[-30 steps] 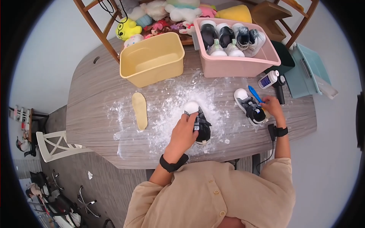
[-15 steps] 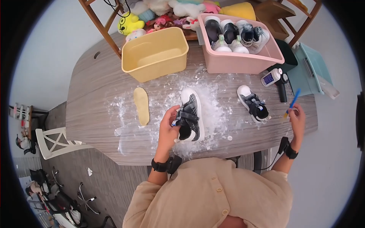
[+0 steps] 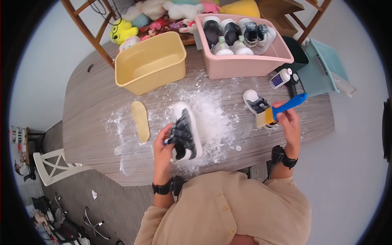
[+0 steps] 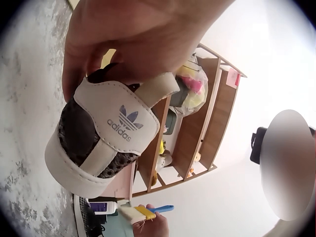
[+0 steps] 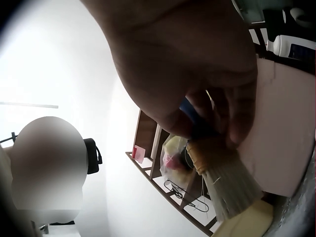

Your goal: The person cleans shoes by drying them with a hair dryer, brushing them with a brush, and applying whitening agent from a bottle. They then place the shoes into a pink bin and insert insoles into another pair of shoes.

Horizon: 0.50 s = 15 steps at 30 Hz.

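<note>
My left hand [image 3: 162, 149] grips a black-and-white sneaker [image 3: 188, 136] by its heel opening, tilted on its side over the white powder [image 3: 212, 118]. The left wrist view shows the sneaker's white heel tab [image 4: 123, 118] marked adidas, with fingers hooked into the opening. In my right hand [image 3: 290, 126] is a paintbrush [image 3: 290, 103] with a blue handle, pinched near the yellow band. Pale bristles [image 5: 232, 192] point away from the fingers in the right wrist view. Behind the brush, the matching sneaker [image 3: 252, 98] stands on the table, partly hidden by brush and hand.
A cream insole [image 3: 141, 121] lies left of the powder. Behind are a yellow bin [image 3: 153, 77] and a pink bin [image 3: 247, 67] holding several shoes. A white bottle [image 3: 280, 78], a black tool [image 3: 292, 86] and a teal box [image 3: 322, 69] stand at the right.
The left hand has shifted from over the sneaker to its heel, then lifted and tipped it. The right hand has picked the brush up from beside the other sneaker and brought it inward, bristles leftward.
</note>
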{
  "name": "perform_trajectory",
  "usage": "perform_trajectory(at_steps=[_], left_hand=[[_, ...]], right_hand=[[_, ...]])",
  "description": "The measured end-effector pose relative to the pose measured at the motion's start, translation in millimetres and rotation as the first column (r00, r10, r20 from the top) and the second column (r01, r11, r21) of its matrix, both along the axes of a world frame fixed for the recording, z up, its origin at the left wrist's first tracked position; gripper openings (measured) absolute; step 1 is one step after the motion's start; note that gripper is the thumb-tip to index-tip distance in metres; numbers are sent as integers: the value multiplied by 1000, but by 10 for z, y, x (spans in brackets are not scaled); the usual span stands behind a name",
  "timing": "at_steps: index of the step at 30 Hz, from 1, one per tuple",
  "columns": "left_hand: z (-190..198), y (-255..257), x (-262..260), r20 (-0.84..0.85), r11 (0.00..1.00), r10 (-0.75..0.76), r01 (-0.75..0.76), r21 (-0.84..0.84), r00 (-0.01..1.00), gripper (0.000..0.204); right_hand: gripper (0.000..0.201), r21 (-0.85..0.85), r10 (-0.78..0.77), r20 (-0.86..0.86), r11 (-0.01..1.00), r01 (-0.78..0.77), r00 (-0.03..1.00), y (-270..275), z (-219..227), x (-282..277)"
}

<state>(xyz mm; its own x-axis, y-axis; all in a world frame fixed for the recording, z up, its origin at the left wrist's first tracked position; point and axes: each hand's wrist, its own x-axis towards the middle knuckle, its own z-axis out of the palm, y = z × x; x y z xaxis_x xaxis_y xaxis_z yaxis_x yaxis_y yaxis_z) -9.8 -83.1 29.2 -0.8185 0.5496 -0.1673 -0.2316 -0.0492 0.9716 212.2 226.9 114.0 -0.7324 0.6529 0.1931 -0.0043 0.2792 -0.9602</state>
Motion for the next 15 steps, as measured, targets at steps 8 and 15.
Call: perform_trajectory(at_steps=[8, 15], left_hand=[[-143, 17, -64, 33, 1000, 3, -3, 19, 999, 56], [-84, 62, -8, 68, 1000, 15, -13, -17, 998, 61]], right_hand=[[21, 632, -379, 406, 774, 45, 831, 686, 604, 385], [25, 639, -352, 687, 710, -297, 635, 1474, -182, -30]])
